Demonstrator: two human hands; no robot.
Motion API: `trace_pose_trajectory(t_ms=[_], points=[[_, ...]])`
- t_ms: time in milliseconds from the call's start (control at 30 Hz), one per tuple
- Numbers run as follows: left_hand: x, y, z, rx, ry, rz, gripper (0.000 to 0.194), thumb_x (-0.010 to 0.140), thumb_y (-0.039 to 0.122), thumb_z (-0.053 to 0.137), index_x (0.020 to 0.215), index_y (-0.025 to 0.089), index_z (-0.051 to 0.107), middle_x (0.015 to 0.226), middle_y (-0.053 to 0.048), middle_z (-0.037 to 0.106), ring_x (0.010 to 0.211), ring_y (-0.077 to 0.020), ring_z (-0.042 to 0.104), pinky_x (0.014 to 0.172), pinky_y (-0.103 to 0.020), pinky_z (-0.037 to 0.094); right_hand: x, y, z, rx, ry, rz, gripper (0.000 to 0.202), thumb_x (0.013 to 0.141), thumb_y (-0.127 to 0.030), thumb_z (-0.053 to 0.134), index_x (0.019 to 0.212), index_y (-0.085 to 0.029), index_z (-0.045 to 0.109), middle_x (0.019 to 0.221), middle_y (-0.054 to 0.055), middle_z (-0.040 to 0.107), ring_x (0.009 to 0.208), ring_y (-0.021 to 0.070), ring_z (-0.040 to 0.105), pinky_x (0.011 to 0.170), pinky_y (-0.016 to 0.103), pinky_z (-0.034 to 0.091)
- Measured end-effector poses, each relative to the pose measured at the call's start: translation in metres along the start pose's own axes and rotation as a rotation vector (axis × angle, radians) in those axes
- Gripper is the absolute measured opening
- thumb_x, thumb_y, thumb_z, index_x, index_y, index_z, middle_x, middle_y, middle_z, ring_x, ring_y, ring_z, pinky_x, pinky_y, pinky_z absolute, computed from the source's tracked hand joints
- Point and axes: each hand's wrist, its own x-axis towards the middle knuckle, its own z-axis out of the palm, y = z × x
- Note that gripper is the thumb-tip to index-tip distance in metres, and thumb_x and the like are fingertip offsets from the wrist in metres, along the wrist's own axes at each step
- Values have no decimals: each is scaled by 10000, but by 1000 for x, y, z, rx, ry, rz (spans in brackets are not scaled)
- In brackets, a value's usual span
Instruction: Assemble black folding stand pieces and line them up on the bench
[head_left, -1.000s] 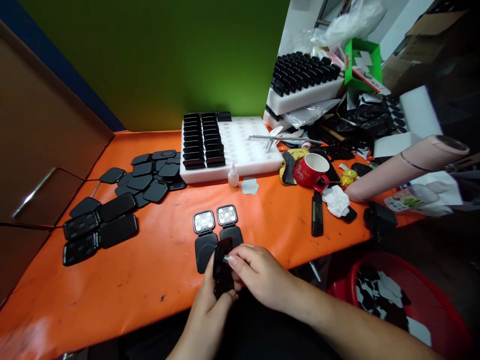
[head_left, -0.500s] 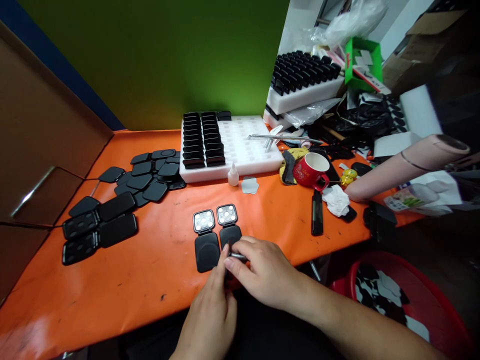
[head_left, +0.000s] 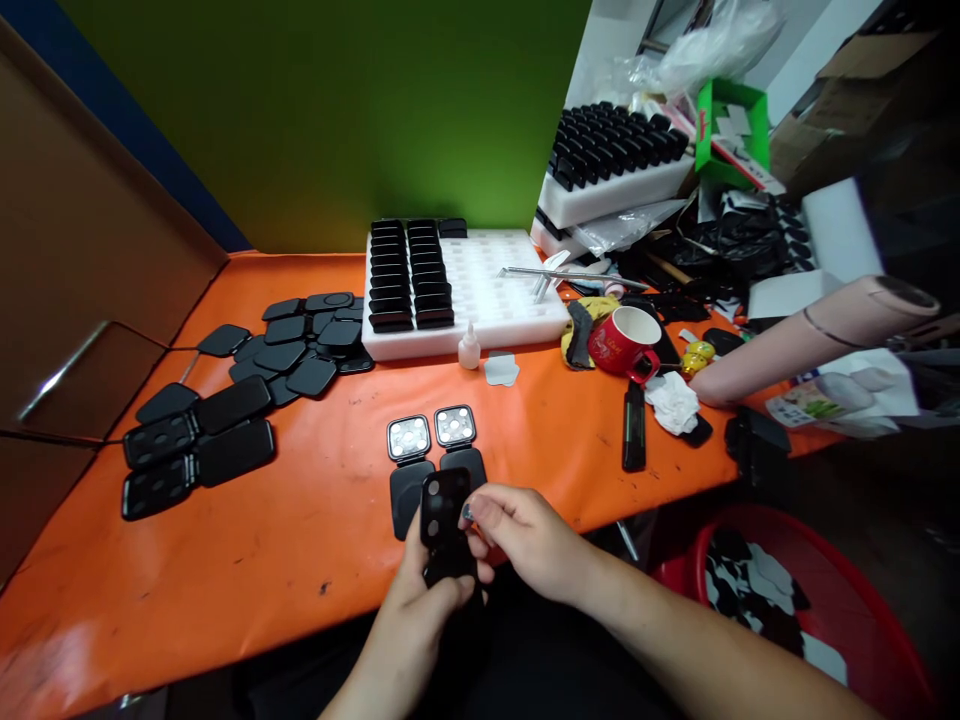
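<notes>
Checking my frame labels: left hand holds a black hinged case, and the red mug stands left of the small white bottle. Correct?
One error: the red mug stands to the right of the small white bottle, as the head view shows. The left hand does hold a black hinged case.

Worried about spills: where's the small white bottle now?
In the head view, the bottle stands near the centre, in front of the white foam tray, left of the grey patch.
</notes>
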Motion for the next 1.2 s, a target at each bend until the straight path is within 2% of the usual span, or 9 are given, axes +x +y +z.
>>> trace_pose_trajectory(t_ms=[67, 167, 333, 533, 667, 833, 1000, 1067, 1200], points=[[0, 0, -1, 122, 13, 68, 676, 709, 124, 477, 1346, 220, 271, 1124, -66, 595, 939, -206, 593, 804, -338, 480, -3, -6, 0, -267, 57, -52, 309, 916, -359, 327, 728, -168, 482, 641, -16, 508, 570, 94, 520, 564, 231, 422], [1, -4, -3, 417, 34, 215, 650, 765, 111, 429, 1373, 234, 234, 1381, -64, 384, 1227, -221, 393, 987, -364, 352, -5, -16, 0, -659, 134, -135, 276, 914, -269, 342, 739, -169, 530, 750, 23, 568, 722, 127, 535, 679, 259, 410], [1, -8, -6, 723, 29, 342, 627, 837, 134, 356, 1398, 271, 111, 1434, -41, 293, 1282, -191, 312, 1045, -396, 262, -6, -22, 2, -890, 98, -142, 267, 920, -232, 305, 870, -171, 560, 865, 50, 585, 796, 146, 543, 724, 268, 406], [1, -5, -7, 898, 21, 365, 594, 869, 194, 331, 1400, 269, 77, 1433, -56, 293, 1254, -182, 363, 1007, -391, 333, -7, -25, -2, -870, 15, -156, 243, 849, -388, 451, 895, -164, 532, 851, 45, 575, 758, 153, 537, 671, 257, 404], [3, -6, -6, 879, 31, 360, 552, 875, 220, 324, 1395, 248, 141, 1416, -70, 326, 1220, -201, 411, 984, -385, 358, -4, -14, 3, -852, 86, -163, 255, 835, -413, 465, 788, -169, 521, 767, 17, 562, 673, 127, 514, 597, 235, 370], [7, -6, -5, 504, 78, 279, 447, 860, 325, 411, 1302, 263, 373, 1306, -46, 488, 1191, -210, 443, 989, -358, 350, -3, -8, 12, -632, 72, -220, 258, 865, -337, 428, 698, -164, 520, 735, 10, 541, 672, 112, 489, 625, 237, 362], [11, 2, -11, 41, 105, 112, 397, 821, 416, 482, 1143, 188, 525, 1160, -75, 599, 1083, -230, 534, 923, -344, 416, -3, -11, 2, 22, -56, 6, 255, 889, -381, 386, 898, -166, 524, 729, -4, 505, 633, 92, 475, 591, 219, 386], [10, 5, -14, 33, 106, 122, 377, 829, 419, 471, 1103, 173, 549, 1105, -77, 627, 1034, -227, 565, 903, -351, 432, -3, -11, -1, 120, -49, 64, 276, 891, -410, 376, 948, -174, 507, 683, -25, 477, 572, 80, 445, 543, 207, 367], [3, 6, -15, 279, 166, 274, 329, 815, 361, 520, 1110, 219, 553, 1106, -43, 629, 1036, -201, 564, 913, -324, 431, -4, -15, 1, -42, 53, -1, 273, 882, -391, 417, 811, -157, 540, 697, -18, 481, 660, 92, 441, 618, 213, 362]])
